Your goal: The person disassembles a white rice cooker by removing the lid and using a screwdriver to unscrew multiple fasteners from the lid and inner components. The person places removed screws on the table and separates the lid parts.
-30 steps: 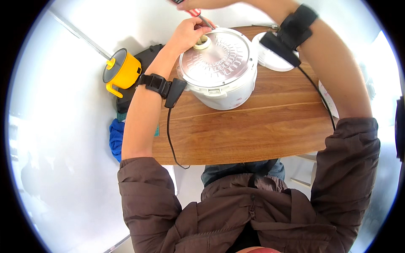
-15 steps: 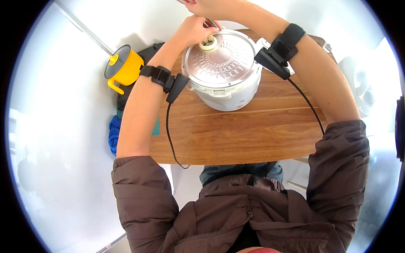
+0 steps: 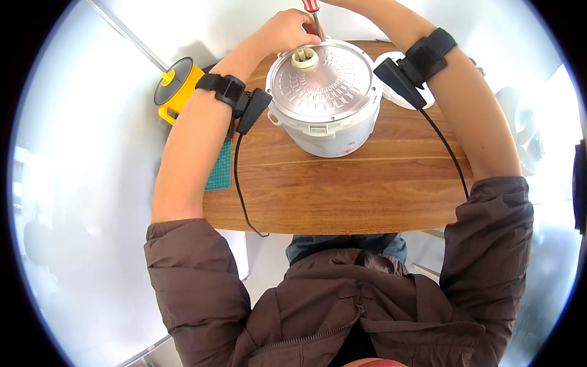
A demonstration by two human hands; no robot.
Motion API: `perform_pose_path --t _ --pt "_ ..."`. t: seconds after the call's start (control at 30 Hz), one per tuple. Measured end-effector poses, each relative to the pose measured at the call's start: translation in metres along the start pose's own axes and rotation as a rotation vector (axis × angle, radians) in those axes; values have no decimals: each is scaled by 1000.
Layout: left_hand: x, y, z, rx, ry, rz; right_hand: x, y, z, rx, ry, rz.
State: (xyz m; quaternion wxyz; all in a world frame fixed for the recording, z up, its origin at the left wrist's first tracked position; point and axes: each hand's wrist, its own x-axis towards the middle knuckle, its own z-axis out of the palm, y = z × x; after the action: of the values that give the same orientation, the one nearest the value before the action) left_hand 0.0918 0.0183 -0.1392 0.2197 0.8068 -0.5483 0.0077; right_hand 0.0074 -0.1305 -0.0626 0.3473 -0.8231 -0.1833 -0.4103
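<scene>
A white rice cooker (image 3: 333,137) stands on the wooden table, its round embossed metal plate (image 3: 342,85) facing up. A cream round socket (image 3: 304,59) sits off-centre on that plate. At the plate's far rim, a screwdriver (image 3: 311,5) with a red and white handle stands nearly upright, its tip at the rim. My left hand (image 3: 287,30) is closed, thumb and fingers pinching the screwdriver's shaft low down. The top edge cuts off my right hand (image 3: 333,2) beside the screwdriver's handle; its fingers do not show.
A yellow pot (image 3: 183,82) with a dark lid stands at the far left. Left of the rice cooker lies a green cutting mat (image 3: 220,171), partly under my forearm. A white round piece (image 3: 400,92) lies to the right. Black cables hang from the bands on both my wrists.
The screwdriver now stands more upright at the rim. My left hand has shifted slightly up, uncovering the socket. My right hand has moved right and mostly out at the top.
</scene>
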Motion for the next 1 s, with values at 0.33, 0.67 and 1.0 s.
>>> perform_pose_path --t 0.33,0.67,1.0 --pt "0 9 5 46 -18 -73 -5 -10 -13 -118 43 -91" --pt "0 12 7 126 -15 -29 -24 -35 -47 214 -150 119" --pt "-19 -24 -18 -259 60 -314 -82 -26 -77 598 692 167"
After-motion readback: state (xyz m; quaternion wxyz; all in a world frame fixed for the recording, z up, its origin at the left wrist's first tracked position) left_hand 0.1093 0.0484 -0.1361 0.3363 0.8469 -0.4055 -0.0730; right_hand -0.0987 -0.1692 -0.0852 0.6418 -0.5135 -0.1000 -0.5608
